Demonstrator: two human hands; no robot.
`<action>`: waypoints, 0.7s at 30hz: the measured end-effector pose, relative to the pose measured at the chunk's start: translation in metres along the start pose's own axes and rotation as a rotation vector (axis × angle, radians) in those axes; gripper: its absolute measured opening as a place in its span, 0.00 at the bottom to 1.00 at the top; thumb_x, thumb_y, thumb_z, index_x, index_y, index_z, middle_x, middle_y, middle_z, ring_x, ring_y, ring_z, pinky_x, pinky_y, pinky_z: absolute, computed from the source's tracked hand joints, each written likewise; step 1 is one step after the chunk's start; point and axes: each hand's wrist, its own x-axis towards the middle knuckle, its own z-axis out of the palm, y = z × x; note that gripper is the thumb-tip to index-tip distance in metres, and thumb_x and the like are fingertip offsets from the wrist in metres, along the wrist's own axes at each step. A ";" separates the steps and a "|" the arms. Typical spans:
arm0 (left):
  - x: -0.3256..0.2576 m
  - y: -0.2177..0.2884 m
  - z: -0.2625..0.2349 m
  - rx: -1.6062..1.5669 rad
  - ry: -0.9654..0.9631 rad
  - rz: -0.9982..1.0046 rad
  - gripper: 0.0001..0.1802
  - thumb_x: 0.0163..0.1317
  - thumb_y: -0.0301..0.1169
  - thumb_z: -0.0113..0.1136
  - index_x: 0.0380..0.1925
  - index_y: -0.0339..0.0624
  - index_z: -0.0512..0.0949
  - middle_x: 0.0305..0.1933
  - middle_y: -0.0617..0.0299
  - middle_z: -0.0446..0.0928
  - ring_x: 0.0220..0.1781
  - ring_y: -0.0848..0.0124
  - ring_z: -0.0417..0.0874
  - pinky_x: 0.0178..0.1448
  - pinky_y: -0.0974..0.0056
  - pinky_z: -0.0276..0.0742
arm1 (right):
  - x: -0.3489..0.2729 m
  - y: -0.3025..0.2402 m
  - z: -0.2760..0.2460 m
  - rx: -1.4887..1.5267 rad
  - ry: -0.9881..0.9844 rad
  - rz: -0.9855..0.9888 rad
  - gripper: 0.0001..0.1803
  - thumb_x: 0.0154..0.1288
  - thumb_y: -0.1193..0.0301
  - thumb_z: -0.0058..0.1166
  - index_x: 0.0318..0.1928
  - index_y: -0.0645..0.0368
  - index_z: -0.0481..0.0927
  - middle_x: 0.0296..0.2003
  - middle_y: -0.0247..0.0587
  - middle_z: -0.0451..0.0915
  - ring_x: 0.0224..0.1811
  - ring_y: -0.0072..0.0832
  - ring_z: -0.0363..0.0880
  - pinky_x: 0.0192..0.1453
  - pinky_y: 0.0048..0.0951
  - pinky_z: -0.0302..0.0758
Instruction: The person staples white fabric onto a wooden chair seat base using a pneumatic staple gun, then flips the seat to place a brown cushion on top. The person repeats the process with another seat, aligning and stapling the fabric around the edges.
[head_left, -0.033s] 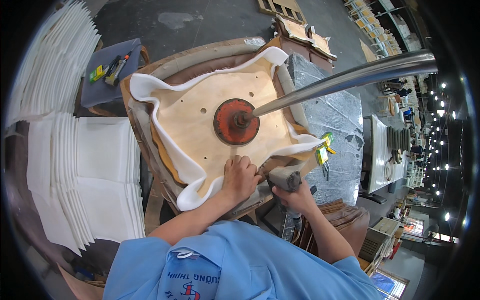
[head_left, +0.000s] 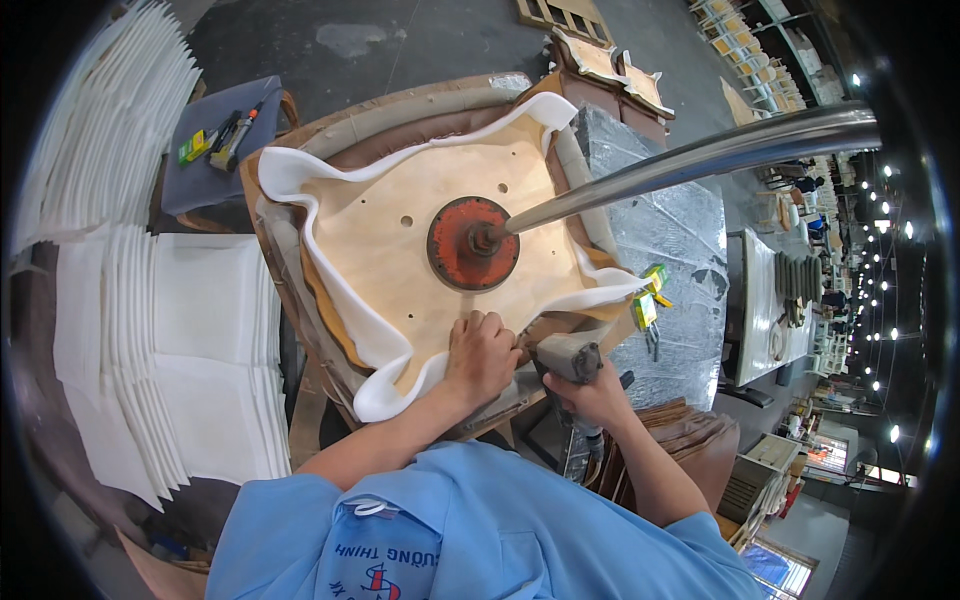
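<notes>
A plywood seat panel (head_left: pixel 350 240) lies in front of me with white padding (head_left: pixel 375 340) curling up around its rim and a brown cover (head_left: pixel 400 150) showing below. A round red press plate (head_left: pixel 460 265) on a steel shaft rests on the panel's middle. My left hand (head_left: pixel 480 358) is curled over the panel's near edge, closed on the cover there; its fingertips partly hide what they grip. In my right hand (head_left: pixel 600 395) is a grey air staple gun (head_left: pixel 570 357), its nose pointed at the edge beside my left fingers.
Stacks of white padding sheets (head_left: pixel 215 330) stand at left. Tools and a small box lie on a blue chair seat (head_left: pixel 205 175). A thick metal tube (head_left: pixel 700 165) crosses above a plastic-covered table (head_left: pixel 670 230) at right. Brown cover pieces (head_left: pixel 680 445) are piled near my right arm.
</notes>
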 end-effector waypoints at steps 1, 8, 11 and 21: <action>0.000 0.000 0.002 -0.012 0.009 -0.013 0.07 0.62 0.33 0.77 0.34 0.46 0.87 0.46 0.60 0.79 0.57 0.54 0.77 0.62 0.45 0.67 | 0.001 0.000 0.000 -0.018 -0.010 -0.007 0.28 0.70 0.66 0.80 0.65 0.62 0.85 0.36 0.35 0.87 0.27 0.21 0.82 0.33 0.29 0.81; 0.008 -0.005 0.010 -0.058 0.049 -0.093 0.07 0.63 0.32 0.74 0.32 0.46 0.84 0.45 0.59 0.78 0.56 0.55 0.76 0.60 0.45 0.64 | 0.011 -0.019 0.000 -0.088 -0.047 0.002 0.30 0.71 0.66 0.80 0.68 0.62 0.85 0.36 0.35 0.88 0.29 0.21 0.83 0.34 0.31 0.81; 0.008 -0.004 0.009 -0.056 0.039 -0.099 0.06 0.63 0.32 0.74 0.32 0.46 0.84 0.45 0.59 0.78 0.56 0.54 0.76 0.59 0.45 0.63 | 0.017 -0.021 -0.002 -0.115 -0.053 0.009 0.30 0.71 0.67 0.79 0.69 0.62 0.84 0.36 0.35 0.87 0.27 0.20 0.82 0.33 0.30 0.80; 0.004 -0.009 0.009 -0.054 0.039 -0.094 0.07 0.66 0.32 0.72 0.32 0.45 0.83 0.46 0.57 0.77 0.56 0.53 0.76 0.59 0.44 0.63 | 0.025 -0.022 0.005 -0.223 -0.053 0.002 0.31 0.68 0.65 0.80 0.68 0.61 0.85 0.57 0.49 0.93 0.62 0.41 0.91 0.69 0.42 0.83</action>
